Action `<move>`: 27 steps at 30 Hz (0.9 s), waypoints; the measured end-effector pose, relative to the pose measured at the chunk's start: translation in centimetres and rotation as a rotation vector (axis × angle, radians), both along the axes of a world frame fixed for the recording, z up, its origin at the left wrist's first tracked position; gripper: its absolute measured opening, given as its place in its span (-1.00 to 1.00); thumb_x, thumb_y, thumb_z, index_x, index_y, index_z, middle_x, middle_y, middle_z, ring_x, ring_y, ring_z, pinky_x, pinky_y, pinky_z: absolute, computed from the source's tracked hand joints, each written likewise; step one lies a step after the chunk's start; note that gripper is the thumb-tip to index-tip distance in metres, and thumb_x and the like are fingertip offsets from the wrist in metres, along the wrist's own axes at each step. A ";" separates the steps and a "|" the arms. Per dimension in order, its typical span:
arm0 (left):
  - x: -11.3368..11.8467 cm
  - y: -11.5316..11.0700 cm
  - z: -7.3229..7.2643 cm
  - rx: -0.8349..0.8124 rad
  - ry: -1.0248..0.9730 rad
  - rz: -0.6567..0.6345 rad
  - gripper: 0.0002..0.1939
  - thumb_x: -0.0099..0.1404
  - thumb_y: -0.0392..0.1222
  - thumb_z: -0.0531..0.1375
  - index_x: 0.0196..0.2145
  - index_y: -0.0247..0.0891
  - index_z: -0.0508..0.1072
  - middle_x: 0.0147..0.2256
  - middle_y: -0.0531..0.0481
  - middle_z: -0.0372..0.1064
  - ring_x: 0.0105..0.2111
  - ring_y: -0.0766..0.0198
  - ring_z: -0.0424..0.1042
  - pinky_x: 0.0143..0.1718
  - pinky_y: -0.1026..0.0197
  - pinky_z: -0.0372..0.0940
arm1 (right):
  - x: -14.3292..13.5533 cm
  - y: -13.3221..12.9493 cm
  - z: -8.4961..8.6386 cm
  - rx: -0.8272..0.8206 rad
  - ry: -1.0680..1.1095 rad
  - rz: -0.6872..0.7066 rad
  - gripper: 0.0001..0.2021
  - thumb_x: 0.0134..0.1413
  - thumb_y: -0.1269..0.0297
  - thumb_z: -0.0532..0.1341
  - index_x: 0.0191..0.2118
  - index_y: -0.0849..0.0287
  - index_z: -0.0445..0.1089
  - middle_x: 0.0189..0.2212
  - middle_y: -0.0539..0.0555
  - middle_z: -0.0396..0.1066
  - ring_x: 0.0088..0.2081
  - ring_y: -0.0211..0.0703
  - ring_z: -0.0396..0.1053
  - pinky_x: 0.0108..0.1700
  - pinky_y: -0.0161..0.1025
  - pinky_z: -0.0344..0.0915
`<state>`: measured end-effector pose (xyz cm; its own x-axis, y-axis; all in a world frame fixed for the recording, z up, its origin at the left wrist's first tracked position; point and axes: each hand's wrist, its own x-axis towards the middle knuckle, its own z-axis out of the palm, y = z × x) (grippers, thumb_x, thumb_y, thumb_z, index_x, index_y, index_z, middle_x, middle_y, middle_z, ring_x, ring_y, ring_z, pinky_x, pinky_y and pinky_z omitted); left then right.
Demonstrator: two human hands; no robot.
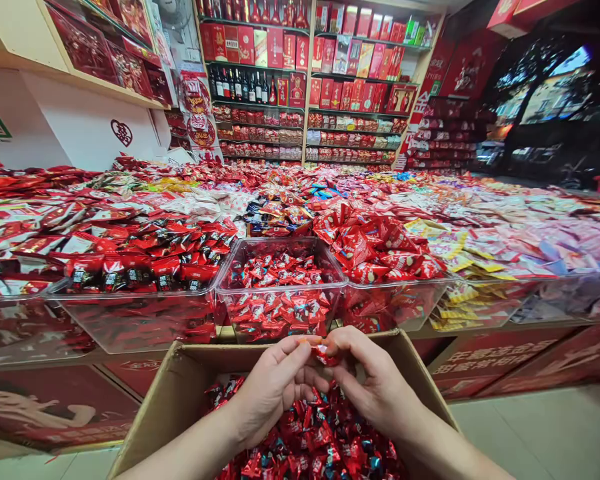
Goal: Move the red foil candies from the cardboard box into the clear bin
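Note:
Between my two hands is one small red wrapped candy point(324, 355), held above a cardboard box point(165, 393). The thumb and fingers of my left hand point(285, 377) pinch its left end. My right hand point(365, 373) grips the other end, its fingers curled. Below them the box holds a heap of red wrapped candies point(315, 440) with blue-green glints. Just beyond the box stands a clear plastic bin point(280, 291), partly filled with similar small red candies point(285, 270).
Clear bins of other wrapped sweets flank it: red-and-black packets point(145, 270) left, larger red packets point(380, 247) right, then yellow packets point(460, 293). Shelves point(310, 100) with bottles and red boxes line the back wall. Tiled floor point(540, 427) shows at lower right.

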<state>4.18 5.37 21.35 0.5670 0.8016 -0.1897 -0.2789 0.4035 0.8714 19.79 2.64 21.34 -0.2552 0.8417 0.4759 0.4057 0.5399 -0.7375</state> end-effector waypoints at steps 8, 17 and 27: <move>-0.2 -0.1 0.0 0.036 -0.050 0.069 -0.87 0.09 -0.26 0.16 -0.35 -0.29 0.36 -0.46 0.02 0.37 -0.46 0.40 0.33 -0.38 0.30 0.21 | 0.7 0.1 0.2 0.042 0.005 0.050 -0.86 -0.05 0.53 0.09 -0.36 0.15 0.21 -0.30 0.06 0.28 -0.27 -0.24 0.27 -0.24 -0.30 0.23; -0.1 0.1 0.3 0.182 0.035 0.182 -0.83 0.00 -0.36 0.22 -0.40 -0.27 0.30 -0.37 0.07 0.33 -0.33 0.38 0.31 -0.25 0.30 0.21 | 0.9 0.5 -0.3 0.154 0.008 0.009 -0.84 -0.05 0.58 0.05 -0.45 0.17 0.23 -0.19 0.11 0.19 -0.21 -0.24 0.27 -0.21 -0.27 0.24; 0.2 -0.2 -0.1 0.136 0.118 0.215 -0.83 -0.01 -0.32 0.21 -0.54 -0.29 0.21 -0.56 0.18 0.22 -0.51 0.49 0.20 -0.42 0.40 0.16 | -0.1 -0.4 -0.2 0.386 -0.455 -0.094 -0.71 -0.06 0.32 0.18 -0.15 0.22 0.22 -0.22 0.18 0.26 -0.19 -0.06 0.20 -0.19 -0.09 0.23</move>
<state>4.34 5.21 21.28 0.3618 0.9236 -0.1267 -0.2387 0.2232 0.9451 19.65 2.26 21.19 -0.4376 0.6584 0.6124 0.6932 0.6808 -0.2366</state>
